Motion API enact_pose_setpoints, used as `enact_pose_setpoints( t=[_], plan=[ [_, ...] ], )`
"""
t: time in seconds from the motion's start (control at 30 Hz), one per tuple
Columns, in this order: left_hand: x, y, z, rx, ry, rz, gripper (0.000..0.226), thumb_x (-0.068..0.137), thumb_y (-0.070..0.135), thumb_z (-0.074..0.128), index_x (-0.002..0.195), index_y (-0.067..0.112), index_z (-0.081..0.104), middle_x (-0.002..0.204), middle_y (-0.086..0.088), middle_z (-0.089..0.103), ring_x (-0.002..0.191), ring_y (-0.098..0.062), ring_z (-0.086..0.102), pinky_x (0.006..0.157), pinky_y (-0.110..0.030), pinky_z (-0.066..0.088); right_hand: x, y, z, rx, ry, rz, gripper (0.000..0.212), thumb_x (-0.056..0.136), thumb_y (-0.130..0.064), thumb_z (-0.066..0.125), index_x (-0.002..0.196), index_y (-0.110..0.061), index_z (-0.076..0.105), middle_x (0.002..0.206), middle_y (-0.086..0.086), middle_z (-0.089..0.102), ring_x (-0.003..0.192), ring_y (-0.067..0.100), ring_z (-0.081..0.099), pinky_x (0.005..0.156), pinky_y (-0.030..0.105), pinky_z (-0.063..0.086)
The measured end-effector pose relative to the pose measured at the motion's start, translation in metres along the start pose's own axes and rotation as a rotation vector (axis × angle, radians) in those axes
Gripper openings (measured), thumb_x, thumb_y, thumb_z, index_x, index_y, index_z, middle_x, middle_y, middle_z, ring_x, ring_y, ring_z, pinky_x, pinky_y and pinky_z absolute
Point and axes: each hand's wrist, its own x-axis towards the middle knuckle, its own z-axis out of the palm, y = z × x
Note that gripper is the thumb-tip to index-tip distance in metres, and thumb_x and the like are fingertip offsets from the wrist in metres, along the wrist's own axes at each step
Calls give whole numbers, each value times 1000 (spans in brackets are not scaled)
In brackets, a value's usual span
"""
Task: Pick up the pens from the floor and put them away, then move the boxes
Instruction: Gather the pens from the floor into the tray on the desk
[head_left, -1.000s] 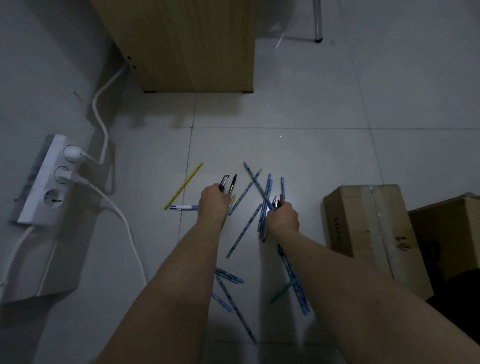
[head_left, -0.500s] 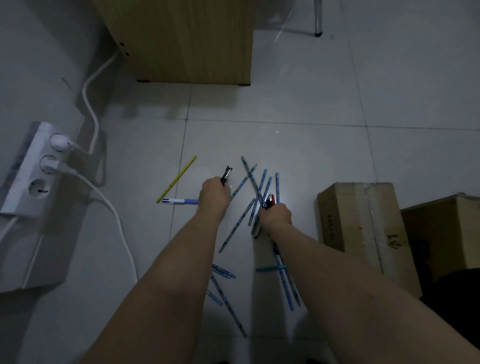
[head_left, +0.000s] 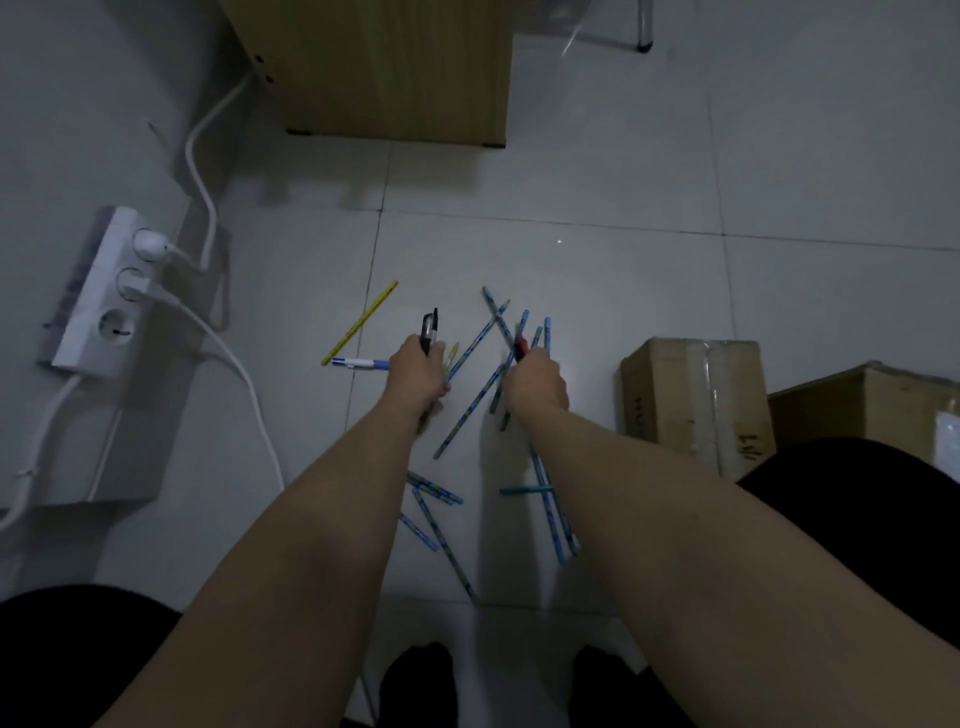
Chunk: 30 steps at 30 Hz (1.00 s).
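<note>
Several blue patterned pens (head_left: 470, 405) lie scattered on the grey tile floor in front of me. My left hand (head_left: 418, 371) is closed around black pens (head_left: 429, 330) whose ends stick up past my fingers. My right hand (head_left: 537, 383) grips a red-tipped pen (head_left: 520, 345) together with some blue ones. A yellow pen (head_left: 360, 322) and a white-and-blue pen (head_left: 358, 363) lie left of my left hand. A teal pen (head_left: 522, 489) rests under my right forearm. Two cardboard boxes, one taped (head_left: 691, 400) and one further right (head_left: 883, 410), stand on the right.
A white power strip (head_left: 96, 296) with two plugs and trailing cables (head_left: 244, 364) lies by the left wall. A wooden cabinet (head_left: 395, 67) stands ahead, with a chair leg (head_left: 644, 31) behind it. My dark-clad knees and feet fill the bottom edge.
Both hands have lifted slightly with pens gripped; the black pens now stand more upright in my left hand, and the view has tilted back to show my knees and feet.
</note>
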Motion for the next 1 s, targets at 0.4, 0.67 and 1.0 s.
enact_pose_setpoints(
  t=[0.4,0.67,1.0],
  plan=[
    [35,-35,-38,520,168,125,15,96,18,55,102,6,62,98,-12,62,81,-29,62,65,-36,49,4,-23,35,-184,-127,-241,26,101,-20,46,123,-12,56,112,10,62,85,24,56,64,30,40],
    [46,-39,-42,967,22,204,17,93,0,55,108,1,60,107,-17,58,93,-33,63,70,-38,48,12,-19,38,-207,-105,-226,25,101,-20,45,122,-11,56,110,11,62,81,24,53,65,32,41],
    [24,-19,-59,723,-37,183,40,95,51,51,92,12,57,86,-10,61,76,-28,61,64,-35,52,0,-14,22,-120,-118,-101,32,100,-22,48,129,-9,53,118,15,59,97,32,62,70,35,48]
  ],
)
